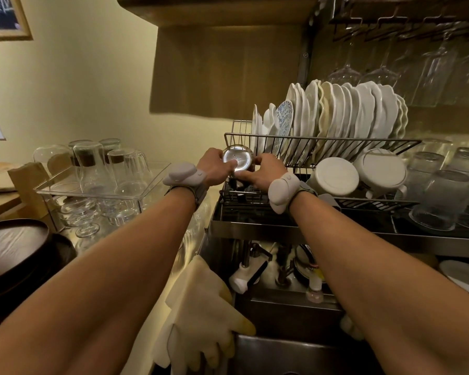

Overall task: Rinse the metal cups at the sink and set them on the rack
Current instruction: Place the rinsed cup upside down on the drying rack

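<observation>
Dim yellow light fills a cramped kitchen corner, where a two-tier wire dish rack point(322, 143) stands over a steel sink point(290, 350). Far left of the rack, dark round trays point(14, 250) are stacked, and a clear bin point(92, 193) nearer to it holds upturned glasses. Just left of the rack's front corner, a person's left hand point(214, 165) grips one side of an upturned metal cup point(237, 159), its shiny base facing the camera, while the right hand point(266, 171) closes on the other side, both wrists wearing grey strapped devices. Below the rack, pale rubber gloves point(201, 315) hang over the sink's edge. White plates point(336, 115) stand on edge in the rack's upper tier, with white mugs point(358, 174) lying beneath and more glasses at its right end.
</observation>
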Available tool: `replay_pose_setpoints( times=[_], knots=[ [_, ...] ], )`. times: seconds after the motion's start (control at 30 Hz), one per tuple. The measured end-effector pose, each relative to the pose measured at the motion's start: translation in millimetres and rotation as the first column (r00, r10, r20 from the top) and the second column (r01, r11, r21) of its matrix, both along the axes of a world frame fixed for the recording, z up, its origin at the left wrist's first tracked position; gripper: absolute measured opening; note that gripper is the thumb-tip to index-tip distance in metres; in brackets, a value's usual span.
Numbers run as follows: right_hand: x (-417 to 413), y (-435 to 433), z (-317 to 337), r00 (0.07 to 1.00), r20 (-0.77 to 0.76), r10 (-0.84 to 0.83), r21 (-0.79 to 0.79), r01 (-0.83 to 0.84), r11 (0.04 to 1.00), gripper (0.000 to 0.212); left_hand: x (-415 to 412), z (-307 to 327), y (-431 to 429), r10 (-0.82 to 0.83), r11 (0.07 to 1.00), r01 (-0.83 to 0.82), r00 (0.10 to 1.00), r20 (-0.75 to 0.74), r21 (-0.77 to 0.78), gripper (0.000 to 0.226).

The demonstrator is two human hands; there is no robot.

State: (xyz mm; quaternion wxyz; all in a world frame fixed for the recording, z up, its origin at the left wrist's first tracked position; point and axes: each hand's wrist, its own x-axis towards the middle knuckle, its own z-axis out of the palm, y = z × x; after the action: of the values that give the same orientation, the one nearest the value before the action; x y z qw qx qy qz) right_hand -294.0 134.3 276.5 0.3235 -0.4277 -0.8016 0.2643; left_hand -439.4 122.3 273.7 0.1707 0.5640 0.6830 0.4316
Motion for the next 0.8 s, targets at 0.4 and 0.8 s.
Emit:
replay_pose_setpoints(
  times=[0.4,0.8],
  knots=[
    [6,-3,4,1.0,0.017,0.002,0.0,-0.002,1.0,0.04,7,10,-11,-0.042,0.996,0.038,0.998,-0.042,-0.086,0.031],
    [-2,5,1,0.991,-0.033,-0.133,-0.027,0.132,0.991,0.053,8,10,-12,-0.107,0.993,0.107,0.994,-0.002,-0.044,0.032]
  ],
)
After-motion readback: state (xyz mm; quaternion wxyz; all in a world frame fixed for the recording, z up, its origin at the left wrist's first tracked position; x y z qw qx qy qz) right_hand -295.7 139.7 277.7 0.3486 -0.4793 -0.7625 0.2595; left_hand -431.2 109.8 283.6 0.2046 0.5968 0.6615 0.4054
